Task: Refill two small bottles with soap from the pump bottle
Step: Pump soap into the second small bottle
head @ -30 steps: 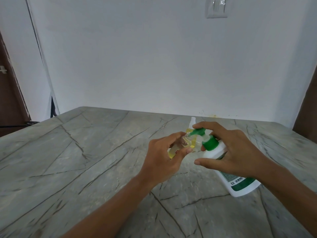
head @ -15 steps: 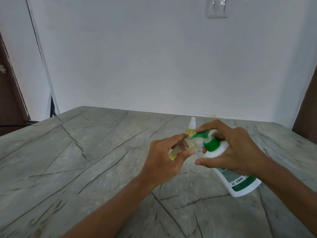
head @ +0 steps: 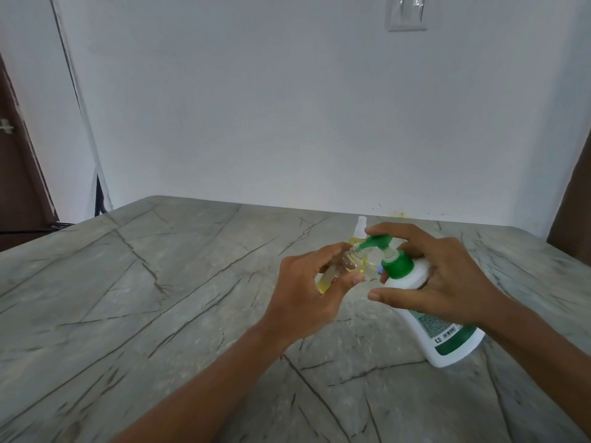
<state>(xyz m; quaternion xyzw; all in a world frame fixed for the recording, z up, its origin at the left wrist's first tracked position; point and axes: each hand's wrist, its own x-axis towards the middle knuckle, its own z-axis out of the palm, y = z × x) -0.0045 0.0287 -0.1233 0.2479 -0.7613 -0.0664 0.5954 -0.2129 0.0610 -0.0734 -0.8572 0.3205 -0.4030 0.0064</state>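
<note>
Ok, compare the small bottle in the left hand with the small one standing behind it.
The held bottle is tilted in the left hand; the rear bottle stands upright on the table. The held bottle's neck is open at the pump nozzle; the rear bottle wears a white cap. Both are small, clear, with yellowish liquid inside.

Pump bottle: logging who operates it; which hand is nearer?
Right. The right hand grips the pump bottle, forefinger atop the pump; the left hand holds a small bottle at its spout, to its left.
</note>
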